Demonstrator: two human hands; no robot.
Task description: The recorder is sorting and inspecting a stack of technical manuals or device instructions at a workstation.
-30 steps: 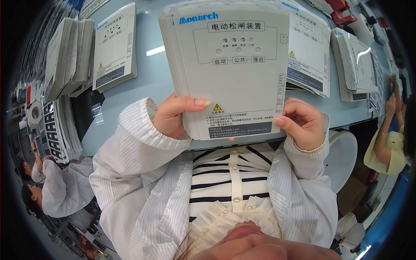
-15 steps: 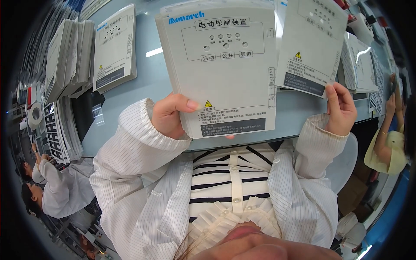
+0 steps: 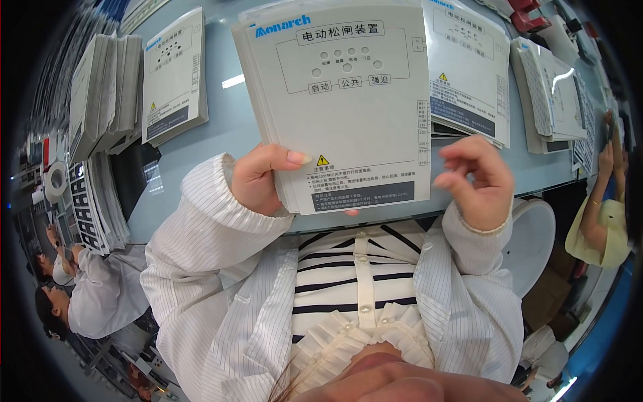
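Note:
My left hand [image 3: 260, 179] grips the lower left corner of a thick stack of pale printed panel sheets [image 3: 358, 134], its thumb on top and a fingertip showing under the bottom edge. The stack is held up, tilted toward me. Just off its lower right corner is my right hand [image 3: 477, 184], fingers loosely bent and apart, with no sheet in them. Behind it, partly hidden by the held stack, a second pile of the same sheets [image 3: 469, 77] lies on the table.
More sheet piles stand at left, a flat one [image 3: 173, 84] and several thicker bundles [image 3: 100, 97]. Another pile [image 3: 548, 100] is at right on the pale blue table [image 3: 221, 167]. A white round stool [image 3: 536, 234] is below the edge. Co-workers sit left [image 3: 107, 295] and right [image 3: 606, 234].
The sheet in my right hand has been let go onto the pile at right. That hand has come left and nearer, toward the stack's corner. My left hand keeps its grip.

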